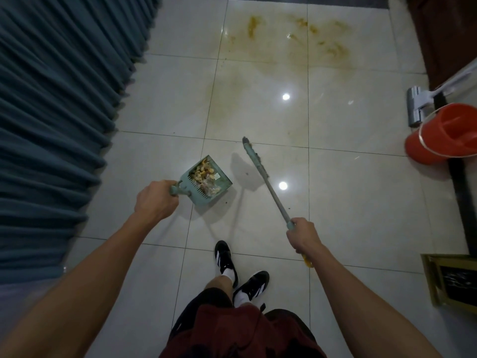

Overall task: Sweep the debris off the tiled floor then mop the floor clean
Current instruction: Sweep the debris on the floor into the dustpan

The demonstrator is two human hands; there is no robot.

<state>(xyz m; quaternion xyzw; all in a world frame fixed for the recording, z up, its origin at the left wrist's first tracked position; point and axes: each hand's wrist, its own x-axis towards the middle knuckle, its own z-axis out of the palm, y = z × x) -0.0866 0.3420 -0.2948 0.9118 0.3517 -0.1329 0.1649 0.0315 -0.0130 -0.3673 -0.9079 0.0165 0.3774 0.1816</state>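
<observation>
The glossy pale tiled floor carries a wide yellow-brown smear across the far tiles. It looks like a wet stain rather than loose matter, so it is probably left for the mop. A few dark specks lie on the tiles near the pan.

The pleated teal curtain hangs along the left edge, out of the working area.

At the right edge stands a round orange plastic bucket, and just behind it lies a flat grey mop head on a white handle. Both seem parked within reach for the second half of the job.

The pale green plastic dustpan is held with its mouth turned up and away from the floor, which keeps the load from sliding out. The task's debris, a heap of yellowish scraps, sits inside it. The left hand has its grip clamped round the dustpan's short handle.

The long-handled pale green broom is angled forward with its head apparently lifted clear of the tiles, so it spreads nothing further. The right hand has its grip wrapped tight round the upper shaft.

Sweeping looks nearly finished.

No brand, label or writing can be read anywhere.
</observation>
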